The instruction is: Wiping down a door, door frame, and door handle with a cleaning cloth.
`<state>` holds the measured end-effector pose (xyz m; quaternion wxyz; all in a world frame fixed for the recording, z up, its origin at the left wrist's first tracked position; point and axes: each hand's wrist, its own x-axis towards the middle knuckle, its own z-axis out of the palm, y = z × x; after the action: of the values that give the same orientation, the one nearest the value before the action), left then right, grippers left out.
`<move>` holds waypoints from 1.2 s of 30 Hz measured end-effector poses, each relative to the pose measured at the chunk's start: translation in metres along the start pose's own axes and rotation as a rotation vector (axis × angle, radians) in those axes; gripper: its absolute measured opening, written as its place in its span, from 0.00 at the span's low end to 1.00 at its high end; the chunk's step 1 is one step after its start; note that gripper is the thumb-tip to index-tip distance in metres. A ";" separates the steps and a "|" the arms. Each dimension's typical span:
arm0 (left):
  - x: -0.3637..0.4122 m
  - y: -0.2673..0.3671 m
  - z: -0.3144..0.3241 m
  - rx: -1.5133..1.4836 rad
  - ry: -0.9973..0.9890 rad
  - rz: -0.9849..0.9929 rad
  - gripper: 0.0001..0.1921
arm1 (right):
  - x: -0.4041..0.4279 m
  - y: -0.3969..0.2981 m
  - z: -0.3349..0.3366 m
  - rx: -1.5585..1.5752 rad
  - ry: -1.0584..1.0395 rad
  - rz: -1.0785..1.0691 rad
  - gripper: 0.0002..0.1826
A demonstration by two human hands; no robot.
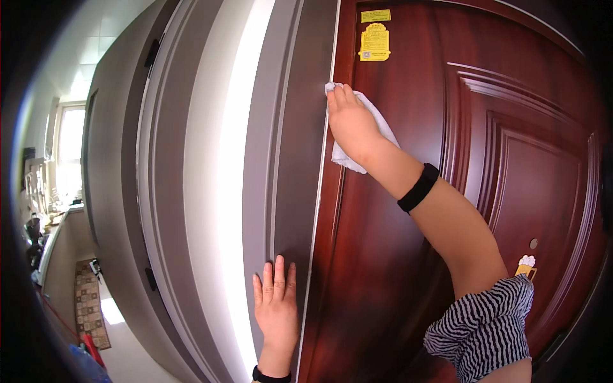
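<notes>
A white cloth lies under my right hand, pressed flat against the upper left edge of a dark red panelled door and its frame. Part of the cloth hangs below the palm. My left hand rests flat with fingers spread on the grey door casing, lower down and left of the red frame. It holds nothing. Black bands circle both forearms or wrists, and the right upper arm has a striped sleeve.
Yellow stickers with writing are on the door's upper left. A peephole and a beer-mug sticker sit at right. Far left, past a grey door, are a cluttered counter, a window and a patterned mat.
</notes>
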<state>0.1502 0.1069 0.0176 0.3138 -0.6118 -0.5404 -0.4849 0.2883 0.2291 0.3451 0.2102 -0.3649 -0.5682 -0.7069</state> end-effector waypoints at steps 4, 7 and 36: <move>-0.002 0.003 0.001 -0.006 -0.008 0.009 0.25 | 0.024 0.031 -0.002 -0.112 -0.033 -0.029 0.25; -0.001 0.005 0.002 -0.026 -0.006 0.005 0.25 | 0.044 0.045 0.015 0.006 0.047 0.133 0.22; 0.017 0.065 0.093 -0.352 0.020 -0.013 0.35 | 0.037 0.061 0.010 0.002 0.109 -0.006 0.25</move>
<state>0.2357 0.1834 0.0110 0.2040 -0.6489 -0.4481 -0.5801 0.3107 0.2264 0.4131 0.2389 -0.3240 -0.5577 -0.7259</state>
